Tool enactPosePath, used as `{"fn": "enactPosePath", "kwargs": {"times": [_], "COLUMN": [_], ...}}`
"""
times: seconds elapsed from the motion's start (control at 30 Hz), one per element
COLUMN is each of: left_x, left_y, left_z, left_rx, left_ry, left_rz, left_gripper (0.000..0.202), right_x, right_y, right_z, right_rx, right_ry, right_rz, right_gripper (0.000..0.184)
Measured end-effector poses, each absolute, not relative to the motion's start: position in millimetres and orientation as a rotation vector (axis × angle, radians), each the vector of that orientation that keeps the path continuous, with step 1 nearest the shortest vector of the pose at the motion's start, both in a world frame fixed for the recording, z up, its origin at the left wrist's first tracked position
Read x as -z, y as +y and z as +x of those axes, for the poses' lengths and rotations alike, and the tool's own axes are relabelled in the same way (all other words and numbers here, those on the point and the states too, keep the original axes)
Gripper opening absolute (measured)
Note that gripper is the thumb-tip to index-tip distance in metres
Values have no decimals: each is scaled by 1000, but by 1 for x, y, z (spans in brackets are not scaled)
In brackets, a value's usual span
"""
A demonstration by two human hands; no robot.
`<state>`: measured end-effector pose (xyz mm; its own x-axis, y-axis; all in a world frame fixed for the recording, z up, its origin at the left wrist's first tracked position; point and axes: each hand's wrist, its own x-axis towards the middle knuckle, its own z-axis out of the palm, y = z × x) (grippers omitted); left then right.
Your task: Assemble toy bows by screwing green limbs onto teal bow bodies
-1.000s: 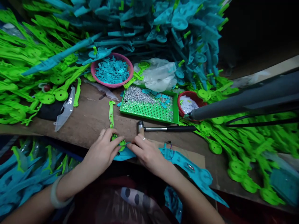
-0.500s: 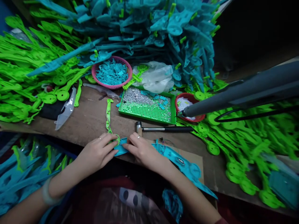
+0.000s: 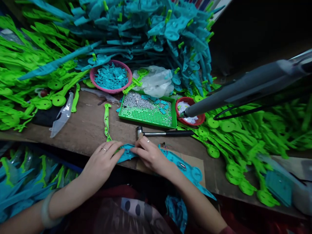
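Brown wood shows through the middle of the table [image 3: 83, 125], with a tall heap of blue parts [image 3: 146, 35] piled up at its far side. A long blue shell [image 3: 191, 175] lies along the near edge and seems to run on beneath the wrist; its weight could tip it off if pressed unevenly there. Beyond it stands a green tray [image 3: 146, 118] of small metal pieces, which a jolt might spill. The left hand [image 3: 103, 159] bends over the shell's left end; whether it clamps or merely presses, I cannot tell. The right hand [image 3: 152, 157] has its fingertips drawn together at the upper edge, anything pinched there being hidden. Just past its knuckles lies a hammer [image 3: 168, 133], easily bumped by an outward sweep. A green strip [image 3: 106, 122] runs in under the left fingers and could be dragged askew. Thin wires [image 3: 165, 147] by the shell might snag on a passing finger.
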<state>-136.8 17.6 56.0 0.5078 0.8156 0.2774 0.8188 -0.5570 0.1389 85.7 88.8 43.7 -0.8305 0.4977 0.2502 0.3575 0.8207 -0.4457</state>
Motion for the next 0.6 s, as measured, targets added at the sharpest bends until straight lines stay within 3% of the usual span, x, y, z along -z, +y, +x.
{"fn": "enactPosePath", "kwargs": {"times": [0.27, 0.6], "left_x": [-53, -63], "left_y": [15, 23], "left_z": [-135, -131], "left_rx": [502, 281], "left_ry": [-1488, -1437], "left_rz": [-2730, -2742], "left_gripper": [35, 37], "right_x": [-49, -48], "right_y": [90, 88], "right_z": [87, 83], "right_rx": [-684, -282], "right_ry": [-2595, -2757], "right_rz": [-670, -758], "right_gripper": [25, 22]}}
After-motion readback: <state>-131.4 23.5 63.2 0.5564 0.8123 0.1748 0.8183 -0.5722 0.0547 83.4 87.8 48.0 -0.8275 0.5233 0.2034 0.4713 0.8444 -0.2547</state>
